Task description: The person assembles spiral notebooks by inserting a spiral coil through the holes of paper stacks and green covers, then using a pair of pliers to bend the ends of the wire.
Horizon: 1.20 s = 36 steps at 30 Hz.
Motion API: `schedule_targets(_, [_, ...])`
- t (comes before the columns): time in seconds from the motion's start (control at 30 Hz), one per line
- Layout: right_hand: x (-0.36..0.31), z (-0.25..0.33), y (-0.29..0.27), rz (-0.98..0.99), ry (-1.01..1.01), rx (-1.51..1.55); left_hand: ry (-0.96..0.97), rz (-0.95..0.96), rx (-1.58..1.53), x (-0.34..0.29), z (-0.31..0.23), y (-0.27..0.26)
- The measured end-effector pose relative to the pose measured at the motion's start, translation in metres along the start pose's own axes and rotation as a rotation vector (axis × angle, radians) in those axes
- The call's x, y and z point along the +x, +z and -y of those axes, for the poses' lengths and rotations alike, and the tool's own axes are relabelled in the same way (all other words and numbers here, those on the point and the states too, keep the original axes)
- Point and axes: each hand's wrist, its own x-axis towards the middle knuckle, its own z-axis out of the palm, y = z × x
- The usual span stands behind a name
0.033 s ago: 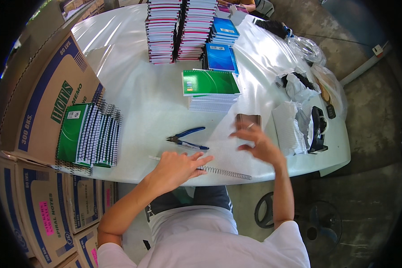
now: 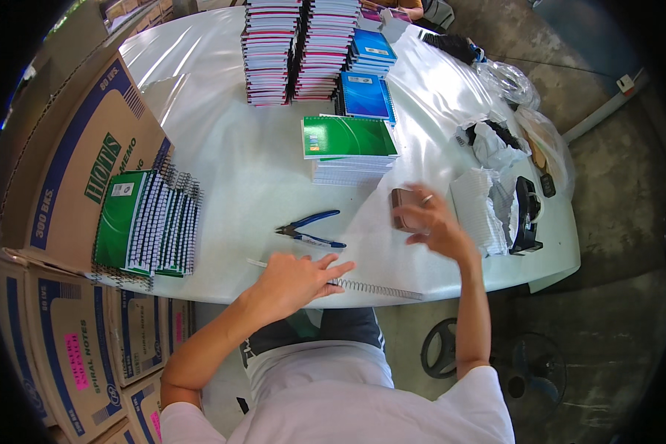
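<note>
My left hand [image 2: 294,278] rests near the table's front edge, its fingers partly spread over a thin metal spiral binding coil [image 2: 377,288] that it holds down. The coil runs out to the right along the edge. A pale thin end [image 2: 256,262] sticks out left of that hand; what it belongs to is hidden. Over a small brown block-like thing [image 2: 405,210] hovers my right hand [image 2: 438,226], blurred, fingers curved and apart; whether it touches the block is unclear. Blue-handled cutting pliers [image 2: 311,229] lie just beyond my left hand.
Green notebooks [image 2: 350,138] are stacked mid-table, blue ones [image 2: 364,95] behind, tall notebook piles [image 2: 267,55] further back. At left, spiral-bound notebooks [image 2: 120,222] lean on a carton [image 2: 74,185]. White wrapping [image 2: 475,211] and a black tool [image 2: 527,216] lie right. A person's arm [image 2: 409,9] shows far back.
My right hand has shifted slightly right, across the brown block. The left hand stays almost in place, while the coil's right end has moved slightly right.
</note>
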Motion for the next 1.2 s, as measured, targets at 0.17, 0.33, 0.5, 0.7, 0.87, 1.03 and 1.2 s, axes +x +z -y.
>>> schedule_targets(0.17, [0.011, -0.031, -0.012, 0.297, 0.178, 0.469, -0.01, -0.335, 0.102, -0.002, 0.004, 0.016])
schedule_targets(0.33, [0.039, 0.045, 0.014, 0.592, -0.1, 0.988, -0.159, -0.372, -0.017, -0.015, 0.01, 0.004])
schedule_targets(0.5, [0.048, 0.046, 0.021, 0.538, -0.08, 1.035, -0.182, -0.33, -0.074, -0.01, 0.012, 0.006])
schedule_targets(0.7, [0.047, 0.042, 0.031, 0.457, -0.13, 1.424, -0.188, -0.425, -0.034, -0.008, 0.023, 0.001])
schedule_targets(0.87, [0.055, 0.044, 0.027, 0.464, 0.031, 1.146, -0.22, -0.401, -0.01, -0.013, 0.03, -0.001])
schedule_targets(1.03, [0.061, 0.048, 0.035, 0.542, -0.032, 1.048, -0.257, -0.349, -0.026, -0.016, 0.033, 0.006])
schedule_targets(1.2, [0.064, 0.055, 0.031, 0.508, -0.041, 1.082, -0.229, -0.435, -0.009, -0.013, 0.043, 0.007])
